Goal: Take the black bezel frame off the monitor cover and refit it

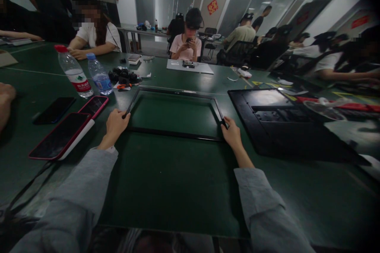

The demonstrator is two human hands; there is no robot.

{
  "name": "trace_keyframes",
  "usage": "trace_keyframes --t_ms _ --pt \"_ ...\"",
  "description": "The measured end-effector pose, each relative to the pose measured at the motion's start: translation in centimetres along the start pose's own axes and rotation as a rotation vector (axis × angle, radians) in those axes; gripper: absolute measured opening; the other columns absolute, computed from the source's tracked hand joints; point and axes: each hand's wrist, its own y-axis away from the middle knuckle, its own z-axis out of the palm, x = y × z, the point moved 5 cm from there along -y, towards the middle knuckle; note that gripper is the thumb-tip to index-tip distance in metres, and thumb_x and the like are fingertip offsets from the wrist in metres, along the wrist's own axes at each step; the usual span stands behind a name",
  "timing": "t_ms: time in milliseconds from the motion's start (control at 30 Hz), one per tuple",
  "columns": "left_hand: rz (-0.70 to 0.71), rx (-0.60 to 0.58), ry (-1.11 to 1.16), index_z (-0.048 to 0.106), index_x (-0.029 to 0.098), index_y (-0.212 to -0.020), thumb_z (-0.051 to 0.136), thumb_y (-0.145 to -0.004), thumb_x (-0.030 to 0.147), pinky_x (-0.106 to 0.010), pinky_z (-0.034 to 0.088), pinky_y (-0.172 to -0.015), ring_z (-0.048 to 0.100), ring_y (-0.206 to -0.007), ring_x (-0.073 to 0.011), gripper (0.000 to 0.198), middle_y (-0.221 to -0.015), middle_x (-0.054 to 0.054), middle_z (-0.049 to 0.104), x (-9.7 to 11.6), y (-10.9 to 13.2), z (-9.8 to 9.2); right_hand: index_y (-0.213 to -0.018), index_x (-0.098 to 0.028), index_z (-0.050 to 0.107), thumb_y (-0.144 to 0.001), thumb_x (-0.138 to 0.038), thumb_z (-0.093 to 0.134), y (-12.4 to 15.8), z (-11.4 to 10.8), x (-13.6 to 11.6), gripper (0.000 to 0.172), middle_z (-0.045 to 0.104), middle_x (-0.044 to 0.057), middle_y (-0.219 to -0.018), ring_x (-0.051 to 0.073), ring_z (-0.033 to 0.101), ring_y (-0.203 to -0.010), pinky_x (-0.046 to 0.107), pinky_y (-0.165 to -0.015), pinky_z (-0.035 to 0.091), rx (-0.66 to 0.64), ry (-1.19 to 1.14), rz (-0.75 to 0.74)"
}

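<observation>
Between my two hands is a thin black monitor bezel (175,133), a rectangular frame with the green tabletop showing through its opening. My left hand (117,123) grips its left side, fingers closed round the edge. On the opposite side, my right hand (231,131) is closed on the right edge. The bezel looks to be at or just above the table; I cannot tell if it touches. To the right of my right hand lies a large black plastic monitor back cover (285,130) with a recessed middle.
Left of me are phones (61,136), a red-capped water bottle (77,77) and a blue-capped bottle (100,75). Behind them sit black parts (123,75) and orange-handled pliers (123,86). Across the green table (178,182), a person (188,43) holds a phone. Another person's hand (4,101) rests at far left.
</observation>
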Motion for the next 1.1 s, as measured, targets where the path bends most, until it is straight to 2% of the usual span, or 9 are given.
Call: trace_keyframes --t_ms 200,333,467,667,800,900,1000,1100 --pt "0.009 0.010 -0.009 0.081 0.017 -0.118 0.052 -0.099 0.046 -0.046 0.052 -0.096 0.062 -0.112 -0.0357 0.045 -0.119 -0.019 0.067 -0.3 -0.2 0.3 -0.137 -0.014 0.060 -0.086 -0.027 0.059 0.0 0.1 0.2 0.053 0.071 0.022 -0.136 0.037 0.067 -0.129 0.057 -0.113 0.049 -0.003 0.027 0.030" --pt "0.014 0.004 0.003 0.081 0.017 -0.117 0.052 -0.097 0.045 -0.047 0.051 -0.099 0.062 -0.113 -0.0352 0.045 -0.120 -0.019 0.068 -0.4 -0.4 0.5 -0.134 -0.015 0.061 -0.083 -0.029 0.060 -0.1 0.0 0.1 0.054 0.074 0.020 -0.128 0.034 0.070 -0.120 0.055 -0.111 0.049 0.049 0.051 0.016" --pt "0.016 -0.002 0.058 0.076 0.016 -0.128 0.050 -0.097 0.049 -0.050 0.048 -0.108 0.060 -0.121 -0.0361 0.052 -0.125 -0.019 0.068 -0.4 -0.7 0.7 -0.133 -0.014 0.062 -0.084 -0.033 0.056 -0.4 -0.2 0.3 0.052 0.075 0.018 -0.116 0.033 0.070 -0.110 0.055 -0.107 0.050 0.087 0.056 -0.007" --pt "0.062 -0.125 0.198 0.063 0.019 -0.148 0.056 -0.093 0.065 -0.058 0.040 -0.118 0.048 -0.141 -0.0401 0.072 -0.148 -0.019 0.058 0.6 -0.6 -0.1 -0.133 -0.012 0.062 -0.071 -0.025 0.058 -0.6 0.5 0.7 0.064 0.069 0.018 -0.113 0.036 0.063 -0.113 0.061 -0.110 0.046 0.050 0.159 -0.082" --pt "0.171 -0.307 0.182 0.059 0.029 -0.153 0.069 -0.080 0.076 -0.066 0.038 -0.116 0.039 -0.149 -0.0470 0.087 -0.161 -0.016 0.048 2.2 0.5 -0.6 -0.139 -0.009 0.058 -0.068 -0.020 0.055 -0.5 0.9 0.7 0.072 0.069 0.021 -0.118 0.038 0.062 -0.117 0.062 -0.109 0.047 0.038 0.136 -0.066" --pt "0.277 -0.372 0.159 0.067 0.033 -0.146 0.080 -0.072 0.071 -0.066 0.040 -0.114 0.040 -0.148 -0.0475 0.084 -0.158 -0.014 0.054 3.6 1.4 -0.6 -0.144 -0.007 0.054 -0.071 -0.020 0.054 -0.3 0.6 0.3 0.074 0.069 0.023 -0.125 0.036 0.064 -0.119 0.058 -0.111 0.048 0.062 0.073 -0.036" --pt "0.325 -0.384 0.181 0.081 0.035 -0.118 0.083 -0.074 0.063 -0.061 0.041 -0.111 0.048 -0.141 -0.0429 0.053 -0.147 -0.010 0.065 4.6 2.0 -0.5 -0.144 -0.011 0.055 -0.073 -0.021 0.056 0.0 0.3 -0.1 0.072 0.071 0.021 -0.127 0.034 0.066 -0.121 0.056 -0.113 0.048 0.066 0.010 0.008" --pt "0.325 -0.365 0.234 0.082 0.031 -0.094 0.080 -0.079 0.059 -0.052 0.045 -0.105 0.059 -0.128 -0.0365 0.032 -0.132 -0.008 0.073 5.2 2.1 -0.6 -0.144 -0.013 0.055 -0.077 -0.023 0.056 0.2 0.1 -0.7 0.068 0.071 0.021 -0.130 0.034 0.068 -0.121 0.058 -0.114 0.047 0.052 -0.034 0.039"
